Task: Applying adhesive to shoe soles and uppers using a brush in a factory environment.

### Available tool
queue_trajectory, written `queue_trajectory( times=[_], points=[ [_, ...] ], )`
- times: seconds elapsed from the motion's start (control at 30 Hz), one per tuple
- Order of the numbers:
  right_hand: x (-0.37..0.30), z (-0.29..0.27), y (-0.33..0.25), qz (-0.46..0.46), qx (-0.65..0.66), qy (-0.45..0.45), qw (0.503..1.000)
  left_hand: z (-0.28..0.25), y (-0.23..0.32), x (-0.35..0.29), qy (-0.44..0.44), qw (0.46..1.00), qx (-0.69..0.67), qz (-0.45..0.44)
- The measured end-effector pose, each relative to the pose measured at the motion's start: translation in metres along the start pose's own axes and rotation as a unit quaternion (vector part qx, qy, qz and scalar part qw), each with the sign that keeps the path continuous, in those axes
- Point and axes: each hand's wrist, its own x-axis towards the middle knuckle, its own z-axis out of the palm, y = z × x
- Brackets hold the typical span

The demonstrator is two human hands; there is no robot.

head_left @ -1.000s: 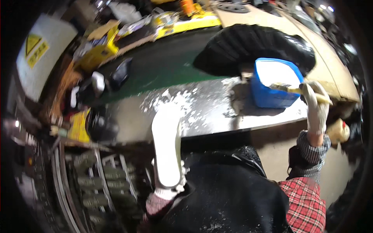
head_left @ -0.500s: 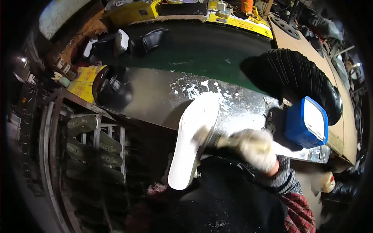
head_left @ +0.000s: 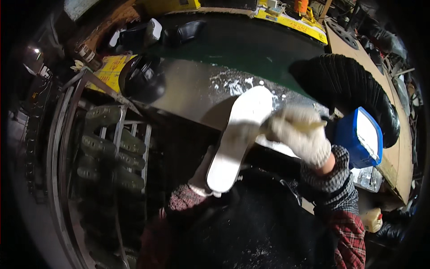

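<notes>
A white-coated shoe sole (head_left: 256, 104) is held at a slant over the near edge of a metal-topped bench (head_left: 181, 85). My left hand (head_left: 202, 172), gloved, grips its lower end from the left and beneath; most of those fingers are hidden behind the sole. In a pale knitted glove, my right hand (head_left: 304, 136) is closed round a brush (head_left: 255, 132). The bristles are smeared by motion across the middle of the sole. To the right of this hand stands a blue tub (head_left: 348, 136) with white contents or coating at its top.
At the left, a metal rack (head_left: 120, 134) carries several dark green soles (head_left: 97, 145). A shiny black rounded object (head_left: 142, 80) sits on the bench's left end. Black pleated pieces (head_left: 349, 89) lie at the right. Dark shoe pieces (head_left: 183, 33) and yellow boxes (head_left: 293, 28) are farther back.
The whole view has shifted, so the scene sits higher and further right. My left hand now shows beside the sole. My right hand has moved up somewhat, with the brush still across the sole.
</notes>
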Motion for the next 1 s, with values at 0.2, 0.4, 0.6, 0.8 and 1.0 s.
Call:
queue_trajectory(
  times=[0.2, 0.4, 0.6, 0.8, 1.0],
  points=[
    [-0.045, 0.02, -0.022, -0.1, 0.077, -0.074, 0.989, 0.043, 0.013, -0.001, 0.045, 0.843, 0.522, 0.124],
    [-0.079, 0.013, -0.019, 0.149, 0.275, 0.028, 0.949, 0.035, 0.007, 0.011, 0.043, 0.996, 0.046, 0.068],
    [-0.059, -0.012, 0.062, 0.156, 0.119, 0.136, 0.971, -0.003, 0.013, -0.014, 0.085, 0.991, -0.106, 0.001],
    [-0.035, -0.022, 0.062, -0.016, -0.158, 0.178, 0.971, -0.038, 0.012, -0.03, 0.044, 0.991, -0.118, -0.04],
    [-0.06, -0.022, 0.015, -0.123, -0.224, 0.044, 0.966, -0.013, 0.011, -0.025, 0.0, 0.991, -0.132, -0.008]
  ],
)
